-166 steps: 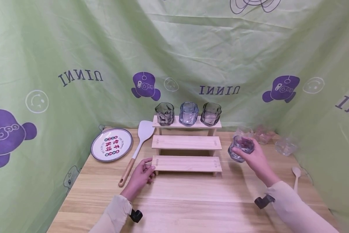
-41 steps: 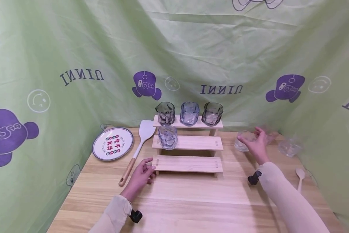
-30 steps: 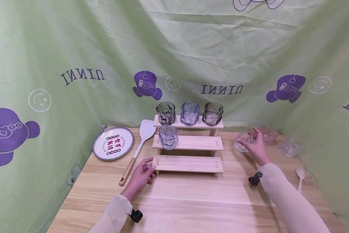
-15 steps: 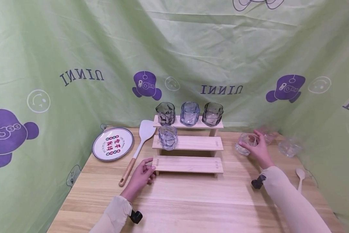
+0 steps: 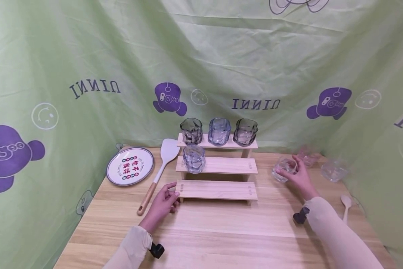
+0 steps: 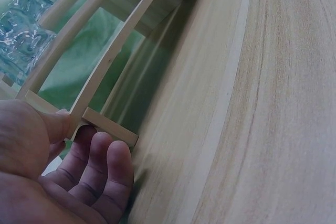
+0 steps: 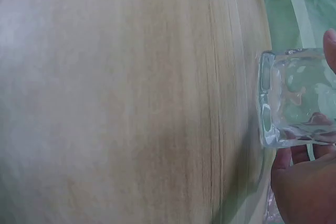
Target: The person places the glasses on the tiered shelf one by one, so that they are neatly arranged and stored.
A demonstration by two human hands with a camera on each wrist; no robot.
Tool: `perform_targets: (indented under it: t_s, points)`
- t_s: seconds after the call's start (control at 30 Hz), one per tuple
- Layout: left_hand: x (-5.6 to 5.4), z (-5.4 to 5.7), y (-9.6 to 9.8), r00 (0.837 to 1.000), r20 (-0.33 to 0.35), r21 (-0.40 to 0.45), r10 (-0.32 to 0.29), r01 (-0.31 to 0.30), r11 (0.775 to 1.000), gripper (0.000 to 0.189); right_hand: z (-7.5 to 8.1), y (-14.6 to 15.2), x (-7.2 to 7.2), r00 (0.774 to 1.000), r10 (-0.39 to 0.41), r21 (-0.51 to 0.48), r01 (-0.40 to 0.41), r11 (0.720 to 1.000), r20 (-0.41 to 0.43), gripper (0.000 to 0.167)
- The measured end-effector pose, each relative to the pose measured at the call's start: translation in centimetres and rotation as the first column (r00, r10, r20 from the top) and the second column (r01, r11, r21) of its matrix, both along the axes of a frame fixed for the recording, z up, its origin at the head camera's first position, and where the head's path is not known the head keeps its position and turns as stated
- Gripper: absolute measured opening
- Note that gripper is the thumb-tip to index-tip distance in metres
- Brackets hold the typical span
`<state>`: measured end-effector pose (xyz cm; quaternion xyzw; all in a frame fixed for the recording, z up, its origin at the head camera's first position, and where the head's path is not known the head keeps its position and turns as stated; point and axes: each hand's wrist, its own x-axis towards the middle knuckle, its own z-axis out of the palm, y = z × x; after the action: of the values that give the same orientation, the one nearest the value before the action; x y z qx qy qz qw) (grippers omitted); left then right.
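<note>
My left hand (image 5: 163, 203) pinches the left end of the lowest board of a three-step wooden display stand (image 5: 218, 189), thumb at the board's end and fingers curled below, as the left wrist view shows. At right, my right hand (image 5: 303, 180) holds a clear drinking glass (image 5: 284, 170) between thumb and fingers. In the right wrist view that clear glass (image 7: 296, 95) stays close to the tabletop. Two dark grey glasses (image 5: 191, 131) flank a blue glass (image 5: 219, 131) on the top step. A pale blue glass (image 5: 194, 159) sits at the middle step's left end.
Beyond the right hand are a pink glass (image 5: 308, 156) and another clear glass (image 5: 334, 170). A small spoon (image 5: 346, 203) lies at far right. Left of the stand are a white spatula (image 5: 157, 175) and a printed plate (image 5: 130, 166). Green cloth (image 5: 255, 56) encloses the table.
The pale blue glass, earlier in my right hand, now sits on the middle step. My right hand has since gone to the clear glass and gripped it, shifting slightly nearer. The left hand stays put.
</note>
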<state>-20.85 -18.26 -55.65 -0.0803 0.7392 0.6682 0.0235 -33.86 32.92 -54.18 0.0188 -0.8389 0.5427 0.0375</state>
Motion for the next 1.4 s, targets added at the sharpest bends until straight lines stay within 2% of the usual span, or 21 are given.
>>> perform_targets:
  t_s: [0.27,0.5,0.63,0.8,1.03,1.2,1.3,1.4]
  points:
    - [0.1,-0.2,0.0,1.000,0.001,0.001,0.001,-0.001,1.000,0.046,-0.6,-0.1,0.1,1.000,-0.013,-0.033,0.012,0.999,-0.016,0.105]
    - [0.1,-0.2,0.0,1.000,0.003,0.001,-0.001,0.001,1.000,0.046,-1.0,-0.3,0.0,1.000,-0.001,-0.101,0.001,0.995,-0.006,0.102]
    - [0.2,-0.1,0.1,1.000,0.004,0.001,0.001,-0.001,1.000,0.045,-1.0,-0.6,-0.1,1.000,-0.026,-0.092,0.024,0.995,-0.017,0.099]
    - [0.2,0.0,0.1,1.000,0.005,0.003,0.000,0.000,1.000,0.046,-1.0,-1.2,0.0,0.997,-0.069,-0.087,0.066,0.994,-0.035,0.103]
    - [0.2,0.1,-0.1,1.000,0.024,0.001,-0.003,0.003,1.000,0.048,-1.2,-1.3,0.2,0.997,-0.072,-0.114,0.070,0.991,-0.013,0.115]
    - [0.2,0.3,-0.1,1.000,0.023,-0.005,-0.001,0.001,1.000,0.048,-1.4,-1.0,0.2,0.998,-0.069,-0.097,0.069,0.993,0.003,0.110]
    - [0.2,0.2,0.0,1.000,0.018,-0.001,0.002,-0.002,1.000,0.048,-1.7,-1.2,0.3,0.994,-0.104,-0.077,0.103,0.992,-0.012,0.102]
    - [0.2,0.1,0.0,1.000,0.017,0.003,0.003,-0.003,1.000,0.047,-2.2,-1.6,0.4,0.983,-0.182,-0.091,0.178,0.980,-0.038,0.096]
